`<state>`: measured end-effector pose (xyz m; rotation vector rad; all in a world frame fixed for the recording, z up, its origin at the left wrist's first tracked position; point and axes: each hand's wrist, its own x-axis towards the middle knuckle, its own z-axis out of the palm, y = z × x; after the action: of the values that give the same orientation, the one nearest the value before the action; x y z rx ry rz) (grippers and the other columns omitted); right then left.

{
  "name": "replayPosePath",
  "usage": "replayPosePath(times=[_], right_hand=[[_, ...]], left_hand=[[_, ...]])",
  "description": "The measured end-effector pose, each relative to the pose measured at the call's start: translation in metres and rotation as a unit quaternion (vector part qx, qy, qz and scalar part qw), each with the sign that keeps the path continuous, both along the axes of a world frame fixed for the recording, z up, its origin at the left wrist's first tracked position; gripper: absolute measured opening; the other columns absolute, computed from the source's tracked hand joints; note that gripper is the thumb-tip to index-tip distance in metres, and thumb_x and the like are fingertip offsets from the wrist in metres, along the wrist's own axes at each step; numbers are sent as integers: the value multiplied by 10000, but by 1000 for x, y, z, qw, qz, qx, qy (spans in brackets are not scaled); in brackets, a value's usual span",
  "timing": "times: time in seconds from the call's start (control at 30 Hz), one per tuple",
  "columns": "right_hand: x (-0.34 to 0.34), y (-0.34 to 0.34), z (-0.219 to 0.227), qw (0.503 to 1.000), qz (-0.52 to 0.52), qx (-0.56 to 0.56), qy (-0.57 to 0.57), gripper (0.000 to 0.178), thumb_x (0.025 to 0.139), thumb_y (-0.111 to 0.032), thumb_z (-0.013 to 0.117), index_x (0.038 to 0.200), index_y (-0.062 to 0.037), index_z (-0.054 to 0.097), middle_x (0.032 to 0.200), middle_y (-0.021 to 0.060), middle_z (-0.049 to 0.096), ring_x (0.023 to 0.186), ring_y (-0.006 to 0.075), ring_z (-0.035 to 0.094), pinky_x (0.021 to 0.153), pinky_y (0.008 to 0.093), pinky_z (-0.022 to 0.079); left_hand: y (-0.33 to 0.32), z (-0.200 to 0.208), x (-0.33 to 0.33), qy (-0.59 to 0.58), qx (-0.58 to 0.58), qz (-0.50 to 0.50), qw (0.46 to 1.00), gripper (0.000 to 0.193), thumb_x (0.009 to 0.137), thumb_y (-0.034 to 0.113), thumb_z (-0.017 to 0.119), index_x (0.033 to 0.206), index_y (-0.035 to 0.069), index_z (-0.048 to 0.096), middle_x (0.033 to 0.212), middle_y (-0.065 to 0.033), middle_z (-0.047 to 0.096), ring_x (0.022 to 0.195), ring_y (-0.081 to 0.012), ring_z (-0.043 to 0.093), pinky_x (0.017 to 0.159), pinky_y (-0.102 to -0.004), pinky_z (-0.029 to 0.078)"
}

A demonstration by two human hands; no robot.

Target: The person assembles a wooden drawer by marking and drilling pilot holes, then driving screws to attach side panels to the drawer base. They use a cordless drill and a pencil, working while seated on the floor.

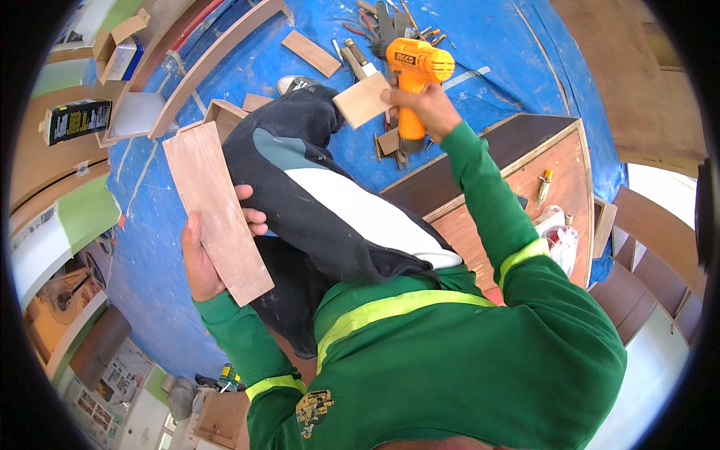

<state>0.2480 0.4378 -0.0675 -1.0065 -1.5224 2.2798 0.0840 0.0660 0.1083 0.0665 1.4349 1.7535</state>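
My left hand [199, 262] is closed round a long, flat wooden board [217, 214], thumb on one edge and fingertips at the other. The board stands tilted beside my bent leg. In my right hand [431, 109] is an orange cordless drill [417, 63], gripped by its handle with the dark base pointing down. My right thumb also presses a smaller wooden block [361, 100] against the drill's handle side. Both hands are apart, and the drill is above the floor. Whether a bit is fitted I cannot tell.
Pliers, pencils and other tools lie scattered on the blue floor sheet [480, 97]. A loose wooden strip [311, 53] is near them. To my right stands a wooden cabinet [517, 180] with a yellow-handled screwdriver [545, 186] and plastic bag [561, 247] on it. A wooden frame [202, 71] lies far left.
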Motion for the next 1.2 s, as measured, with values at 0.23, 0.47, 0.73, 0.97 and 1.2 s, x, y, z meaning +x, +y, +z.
replayPosePath(times=[0.23, 0.47, 0.73, 0.97, 1.2], right_hand=[[18, 7, -208, 984, 123, 80, -103, 429, 865, -135, 918, 1200, 5, 691, 949, 79, 748, 792, 205, 742, 734, 387, 609], [-20, -24, -254, 923, 283, 207, -161, 580, 855, -175, 880, 1371, -9, 676, 1195, 155, 780, 1095, 297, 734, 1024, 424, 566], [-37, 8, -274, 862, 162, 377, -299, 563, 894, -342, 878, 1325, -45, 672, 1286, 246, 720, 1189, 449, 680, 1011, 532, 561], [8, -90, -242, 736, 248, 492, -393, 388, 891, -390, 886, 1126, -108, 760, 1293, 175, 616, 1269, 408, 588, 986, 577, 526], [-10, -94, -292, 634, 315, 501, -498, 254, 1012, -331, 707, 1165, -162, 819, 1373, 108, 610, 1342, 341, 568, 1059, 544, 511]], left_hand=[[10, -17, -22, -48, -22, -92, 994, 952, 1097, 725, 477, 1604, -79, 418, 1488, -310, 613, 1086, -381, 780, 863, -487, 690], [11, -21, -28, -115, -71, -9, 991, 909, 1093, 711, 495, 1577, -58, 455, 1344, -325, 707, 833, -412, 810, 680, -472, 704], [24, -15, -20, -131, -99, 85, 983, 821, 1116, 663, 479, 1596, -2, 450, 1186, -331, 760, 630, -412, 778, 500, -481, 670], [26, -14, -26, -224, 45, 54, 972, 901, 1109, 705, 456, 1660, -6, 406, 1395, -424, 647, 850, -448, 812, 704, -482, 707], [15, 15, -32, -137, 7, -40, 990, 815, 1118, 563, 517, 1680, -8, 368, 1464, -354, 642, 1056, -330, 782, 867, -417, 663]])
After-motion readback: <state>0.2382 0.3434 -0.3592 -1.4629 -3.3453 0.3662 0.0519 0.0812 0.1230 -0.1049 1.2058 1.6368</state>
